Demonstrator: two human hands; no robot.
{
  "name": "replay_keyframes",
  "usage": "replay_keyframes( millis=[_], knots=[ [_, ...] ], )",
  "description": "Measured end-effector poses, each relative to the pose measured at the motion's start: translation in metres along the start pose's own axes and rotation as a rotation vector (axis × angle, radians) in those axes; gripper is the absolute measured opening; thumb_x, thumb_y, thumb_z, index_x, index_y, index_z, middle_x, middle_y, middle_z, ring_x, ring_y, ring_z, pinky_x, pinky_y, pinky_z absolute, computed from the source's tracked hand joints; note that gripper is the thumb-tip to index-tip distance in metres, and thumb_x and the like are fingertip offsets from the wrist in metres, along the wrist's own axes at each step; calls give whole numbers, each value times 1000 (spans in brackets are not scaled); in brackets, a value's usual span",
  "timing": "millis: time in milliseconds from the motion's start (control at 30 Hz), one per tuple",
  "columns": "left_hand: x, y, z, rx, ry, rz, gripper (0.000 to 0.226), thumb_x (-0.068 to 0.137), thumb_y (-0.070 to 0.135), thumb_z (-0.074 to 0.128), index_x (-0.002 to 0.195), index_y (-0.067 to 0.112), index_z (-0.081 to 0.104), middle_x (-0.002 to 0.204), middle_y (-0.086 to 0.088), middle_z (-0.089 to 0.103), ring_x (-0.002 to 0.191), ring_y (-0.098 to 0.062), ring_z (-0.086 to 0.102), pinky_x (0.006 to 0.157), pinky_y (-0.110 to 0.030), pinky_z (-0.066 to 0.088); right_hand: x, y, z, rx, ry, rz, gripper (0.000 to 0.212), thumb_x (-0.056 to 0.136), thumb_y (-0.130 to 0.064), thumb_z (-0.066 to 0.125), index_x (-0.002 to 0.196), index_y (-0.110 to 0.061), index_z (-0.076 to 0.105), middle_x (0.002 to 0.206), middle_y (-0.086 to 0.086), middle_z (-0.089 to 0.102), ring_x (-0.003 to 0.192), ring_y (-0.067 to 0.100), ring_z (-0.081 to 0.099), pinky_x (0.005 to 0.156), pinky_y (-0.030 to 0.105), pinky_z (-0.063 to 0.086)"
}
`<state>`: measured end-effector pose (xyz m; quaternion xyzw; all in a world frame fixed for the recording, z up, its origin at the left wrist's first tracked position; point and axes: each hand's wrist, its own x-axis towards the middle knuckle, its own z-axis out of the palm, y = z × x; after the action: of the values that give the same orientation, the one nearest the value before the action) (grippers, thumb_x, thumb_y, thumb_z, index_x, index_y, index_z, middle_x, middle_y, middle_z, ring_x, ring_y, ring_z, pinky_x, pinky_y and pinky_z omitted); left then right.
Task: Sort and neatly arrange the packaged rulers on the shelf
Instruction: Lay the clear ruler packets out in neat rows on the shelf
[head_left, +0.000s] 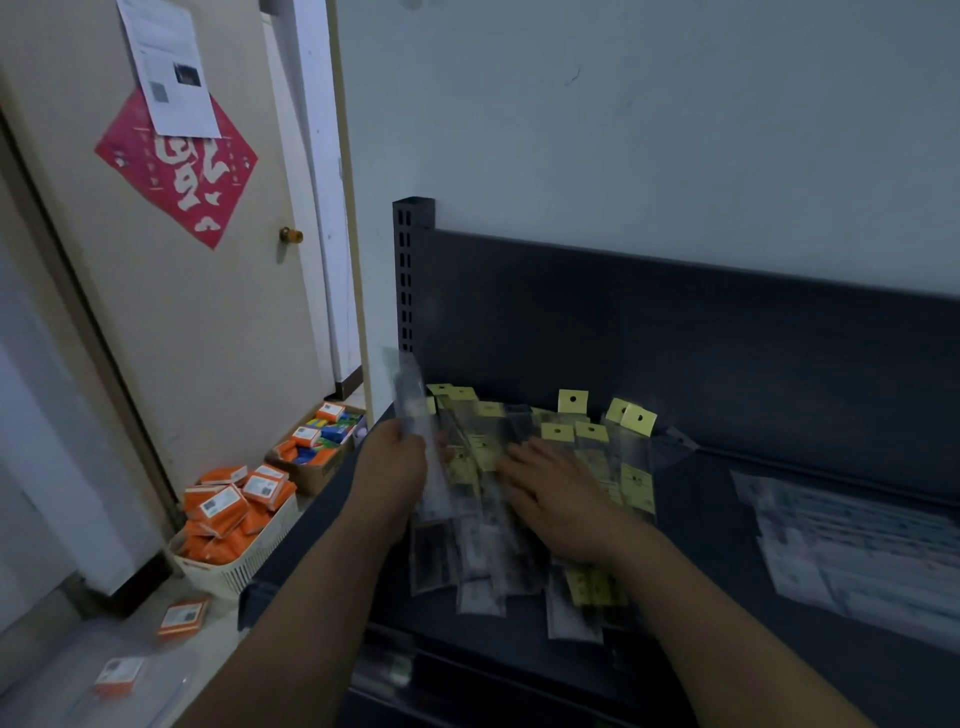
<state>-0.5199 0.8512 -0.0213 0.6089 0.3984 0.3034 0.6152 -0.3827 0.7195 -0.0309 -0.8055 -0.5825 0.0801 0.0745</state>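
Observation:
Several packaged rulers (488, 525) in clear sleeves with yellow header cards lie in a loose, overlapping pile on the dark shelf (717, 561). My left hand (392, 473) grips a blurred clear ruler packet (408, 395), lifted upright at the pile's left edge. Fingers spread, my right hand (558, 499) rests flat on the middle of the pile. Some yellow headers (631, 415) stick up at the back of the pile against the shelf's rear panel.
A second batch of flat clear packets (857, 545) lies at the shelf's right. Left of the shelf, on the floor, stand a white basket of orange boxes (234, 514) and a cardboard box of coloured packs (317, 441). Loose orange boxes (182, 618) lie nearby. A door (171, 312) stands behind.

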Motion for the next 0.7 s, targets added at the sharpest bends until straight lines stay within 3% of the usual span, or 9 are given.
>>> replay_keyframes(
  millis=[200,300,367,433,567,700],
  knots=[
    [-13,-1,2,-7,-51,-27,24,94,-2,40,94,4,63,91,-16,69,73,-20,65,63,-30,56,-4,14,-4,13,58,122,43,103,-32,28,143,-21,37,159,0,13,146,18,6,118,36,5],
    [-14,1,2,-52,-52,-36,27,94,-3,37,88,5,62,96,-20,69,76,-22,65,68,-34,56,-2,5,-5,121,83,102,50,98,-49,35,146,-32,34,160,-3,6,147,17,-1,119,39,1],
    [-15,0,1,-50,-54,-46,27,95,-3,35,90,5,61,96,-18,69,76,-21,65,64,-30,56,1,1,-3,50,27,62,50,96,-55,34,145,-43,29,161,-4,0,147,17,-7,119,43,-4],
    [-15,-1,1,-50,-61,-52,26,96,-2,35,97,3,60,96,-18,68,76,-20,65,58,-25,57,2,3,-1,-22,16,86,49,97,-55,30,145,-44,26,161,-2,-2,147,19,-8,119,45,-4],
    [-15,-2,-1,-87,-81,-76,23,97,-1,36,97,4,59,96,-18,67,76,-20,64,65,-29,56,-2,14,-1,-70,56,185,48,99,-50,28,146,-40,28,161,1,-2,147,23,-4,118,43,-1],
    [-15,-1,0,-122,-77,-80,24,97,-2,35,92,7,56,98,-21,66,76,-22,64,63,-28,57,0,4,-1,69,130,87,45,98,-44,40,142,-41,35,161,-3,-1,147,19,-6,120,46,3]
  ],
)
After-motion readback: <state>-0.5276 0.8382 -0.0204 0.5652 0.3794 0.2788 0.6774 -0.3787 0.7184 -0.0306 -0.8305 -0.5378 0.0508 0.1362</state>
